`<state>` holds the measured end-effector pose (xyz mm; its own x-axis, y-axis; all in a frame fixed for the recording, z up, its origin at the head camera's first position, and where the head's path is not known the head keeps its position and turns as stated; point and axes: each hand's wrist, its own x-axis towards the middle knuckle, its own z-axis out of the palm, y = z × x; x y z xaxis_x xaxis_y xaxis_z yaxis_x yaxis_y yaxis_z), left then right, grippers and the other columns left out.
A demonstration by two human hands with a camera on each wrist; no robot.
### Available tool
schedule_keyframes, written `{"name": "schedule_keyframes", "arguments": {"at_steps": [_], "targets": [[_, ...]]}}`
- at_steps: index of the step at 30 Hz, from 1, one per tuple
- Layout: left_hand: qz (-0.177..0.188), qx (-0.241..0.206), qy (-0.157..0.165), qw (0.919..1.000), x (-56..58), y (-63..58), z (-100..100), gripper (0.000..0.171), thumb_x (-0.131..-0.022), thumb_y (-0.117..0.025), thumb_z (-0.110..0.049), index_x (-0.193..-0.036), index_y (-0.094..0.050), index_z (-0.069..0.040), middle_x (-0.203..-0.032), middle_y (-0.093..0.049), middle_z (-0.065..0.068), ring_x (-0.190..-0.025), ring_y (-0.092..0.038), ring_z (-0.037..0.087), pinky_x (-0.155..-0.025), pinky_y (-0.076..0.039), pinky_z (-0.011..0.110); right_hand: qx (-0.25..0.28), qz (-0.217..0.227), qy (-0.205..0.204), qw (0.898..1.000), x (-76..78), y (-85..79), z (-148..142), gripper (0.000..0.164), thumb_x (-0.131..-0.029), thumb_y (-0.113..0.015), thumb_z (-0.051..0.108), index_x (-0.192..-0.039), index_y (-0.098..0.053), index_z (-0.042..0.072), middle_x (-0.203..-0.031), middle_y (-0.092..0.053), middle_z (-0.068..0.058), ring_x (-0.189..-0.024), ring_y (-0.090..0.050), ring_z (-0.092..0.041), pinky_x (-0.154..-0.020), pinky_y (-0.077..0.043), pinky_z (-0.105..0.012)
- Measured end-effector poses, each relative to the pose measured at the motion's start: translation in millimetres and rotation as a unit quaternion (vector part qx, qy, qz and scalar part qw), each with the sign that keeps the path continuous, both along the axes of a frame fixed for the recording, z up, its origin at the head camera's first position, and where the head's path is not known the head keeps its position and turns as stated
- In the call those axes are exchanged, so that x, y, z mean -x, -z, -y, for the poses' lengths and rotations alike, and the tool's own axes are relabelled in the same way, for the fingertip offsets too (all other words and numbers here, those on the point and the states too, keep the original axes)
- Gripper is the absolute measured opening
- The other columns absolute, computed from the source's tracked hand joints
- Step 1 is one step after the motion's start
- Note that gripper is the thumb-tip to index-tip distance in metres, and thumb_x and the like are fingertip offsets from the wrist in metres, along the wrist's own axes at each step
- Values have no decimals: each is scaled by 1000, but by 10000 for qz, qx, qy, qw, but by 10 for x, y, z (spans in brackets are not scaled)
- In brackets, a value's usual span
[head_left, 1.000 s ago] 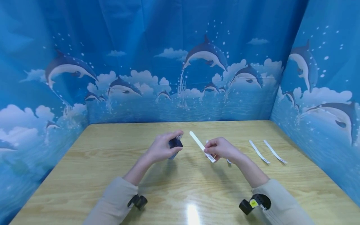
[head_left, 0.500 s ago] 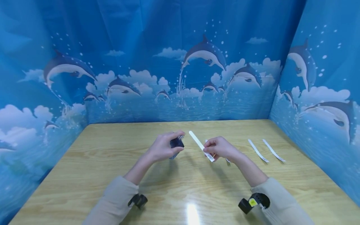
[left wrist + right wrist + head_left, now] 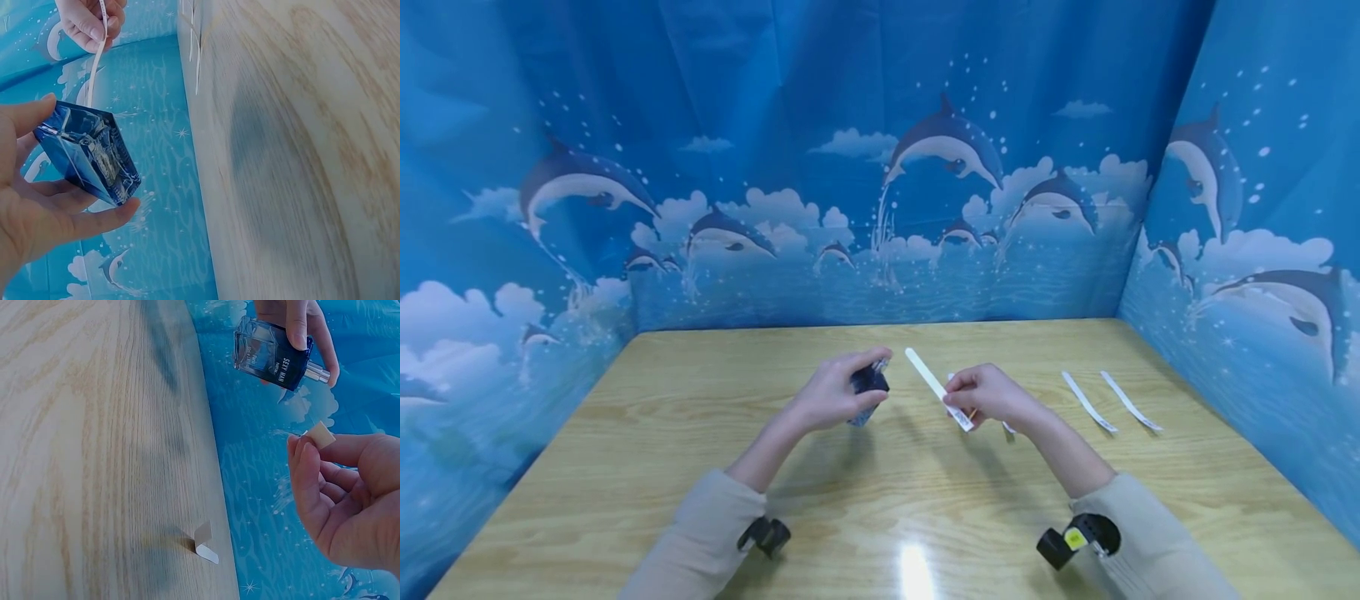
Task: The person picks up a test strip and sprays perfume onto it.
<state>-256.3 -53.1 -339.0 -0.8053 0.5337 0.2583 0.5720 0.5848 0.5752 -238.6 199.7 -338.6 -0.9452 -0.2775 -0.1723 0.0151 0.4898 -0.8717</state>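
A dark blue glass perfume bottle is held above the table in my left hand. The right wrist view shows its lettered side and the silver spray nozzle, with the left index finger at the nozzle's tip. The thumb and other fingers grip the bottle's body. Just to the right, my right hand pinches a white paper test strip near its printed lower end. The strip's far end slants up and left, close to the nozzle but apart from it.
Two white strips lie side by side on the wooden table at the right. Another strip is mostly hidden behind the right hand. A blue dolphin-print curtain rises behind the table and along its sides.
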Motion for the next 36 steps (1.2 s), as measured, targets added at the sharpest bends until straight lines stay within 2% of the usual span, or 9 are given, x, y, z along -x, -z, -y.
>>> {"name": "schedule_keyframes", "arguments": {"at_steps": [3, 10, 14, 25, 28, 36], "targets": [[-35, -25, 42, 10000, 0, -3, -4, 56, -86, -67, -24, -138, -46, -22, -134, -50, 8, -117, -49, 29, -90, -44, 46, 28, 4, 1, 10000, 2, 2, -2, 22, -90, -58, 5, -103, -59, -12, -74, -64, -7, -60, -59, -15, -54, -52, -33], [-29, -74, 26, 10000, -13, 2, -13, 57, -85, -68, -23, -138, -46, -22, -134, -50, 9, -117, -48, 31, -91, -43, 47, 87, 13, 47, 9999, 5, 21, 6, 19, -89, -58, 4, -101, -60, -10, -81, -65, -19, -59, -58, -14, -53, -52, -31], [-42, -121, -10, 9999, -16, 7, -21, 57, -85, -69, -22, -137, -47, -23, -134, -50, 8, -117, -49, 30, -91, -44, 46, 60, 8, 71, 10000, 3, 15, 11, 19, -89, -58, 4, -101, -60, -10, -83, -64, -21, -60, -58, -14, -53, -52, -31], [-343, -91, 0, 9994, -22, 22, -36, 55, -83, -71, -21, -135, -50, -19, -130, -54, 6, -113, -53, 28, -89, -47, 42, 34, 42, 54, 10000, 2, 1, 6, 22, -90, -57, 5, -104, -58, -12, -81, -65, -16, -61, -59, -15, -55, -53, -34], [-387, -97, -1, 9992, -21, 24, -42, 55, -83, -71, -20, -134, -51, -19, -129, -55, 6, -111, -55, 28, -87, -48, 41, 54, 43, 44, 10000, 3, 2, 5, 22, -90, -57, 4, -104, -58, -13, -82, -65, -17, -61, -58, -14, -55, -53, -32], [-437, -69, 86, 9990, -31, 30, -63, 53, -82, -72, -19, -132, -53, -16, -125, -58, 8, -108, -56, 27, -84, -49, 40, 101, 9, 13, 9999, 0, 7, 8, 18, -90, -57, 4, -100, -60, -10, -76, -65, -9, -61, -59, -14, -53, -52, -30]]}}
